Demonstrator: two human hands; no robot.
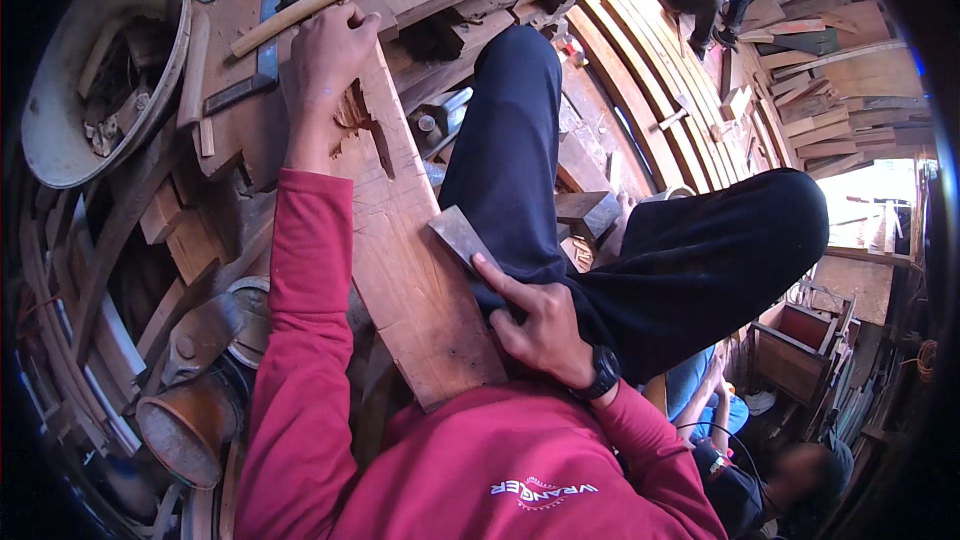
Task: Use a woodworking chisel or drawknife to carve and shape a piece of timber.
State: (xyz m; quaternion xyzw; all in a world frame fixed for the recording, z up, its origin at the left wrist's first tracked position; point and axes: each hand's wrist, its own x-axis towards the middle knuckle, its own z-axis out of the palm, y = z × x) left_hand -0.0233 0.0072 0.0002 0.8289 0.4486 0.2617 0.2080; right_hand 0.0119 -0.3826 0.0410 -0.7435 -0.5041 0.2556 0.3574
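Two hands share the plank (400, 240) across our lap: our left hand (325, 55) presses flat at its chipped far end to steady it, while our right hand's (540, 325) grip is closed around a broad chisel (462, 237) set against the plank's edge.

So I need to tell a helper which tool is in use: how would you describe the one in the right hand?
Start at the long reddish plank running up the middle, beside the dark trouser leg. At its near half, the right hand grips a flat grey metal blade laid against the plank's edge. Unlike the wooden-handled tools beyond the left hand, it is broad, bare metal.
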